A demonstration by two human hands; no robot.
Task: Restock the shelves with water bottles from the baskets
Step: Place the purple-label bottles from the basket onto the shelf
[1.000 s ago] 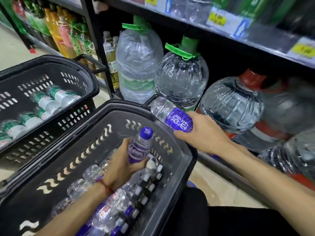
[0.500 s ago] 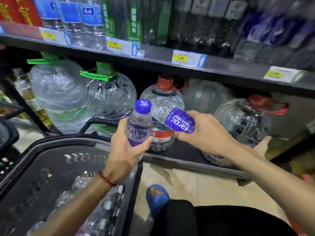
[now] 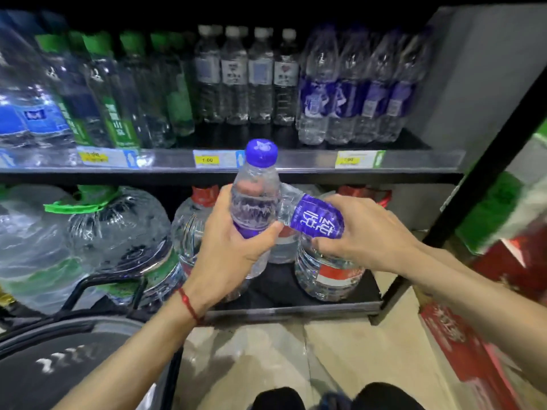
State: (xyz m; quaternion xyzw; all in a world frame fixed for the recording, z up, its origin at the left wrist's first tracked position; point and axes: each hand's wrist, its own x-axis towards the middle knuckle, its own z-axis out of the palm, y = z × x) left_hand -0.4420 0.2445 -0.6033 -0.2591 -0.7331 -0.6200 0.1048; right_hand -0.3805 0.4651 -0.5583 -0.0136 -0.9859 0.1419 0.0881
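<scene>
Head view: I see both hands lifted in front of a store shelf (image 3: 307, 170), each holding one small water bottle.
Left hand (image 3: 228, 255): fingers and thumb are wrapped round the lower body of the left bottle (image 3: 256, 202); a red string bracelet (image 3: 189, 303) sits at the wrist.
Left bottle: it stands upright with its long axis vertical, and its purple cap on top is level with the shelf's front rail.
Right hand (image 3: 364, 235): it grips the right bottle (image 3: 313, 218) by its purple label.
Right bottle: it is tilted, with its long axis running from the right hand up and left. Its clear end passes behind the left bottle, so I cannot see the cap.
Basket (image 3: 88, 324): it sits below the left hand and is made of dark plastic with slotted walls and a thin handle. I cannot tell what is inside it.
Upper level: above the right hand is a row of upright purple-labelled bottles (image 3: 355, 93). White-capped bottles stand above both hands, and green-labelled ones are further left.
Lower level: behind the hands are large red-capped jugs (image 3: 325, 270), and a green-capped jug (image 3: 118, 226) sits left of the left hand.
Materials: the bottles are clear, ribbed plastic with glossy labels, and the shelf rail carries yellow price tags.
</scene>
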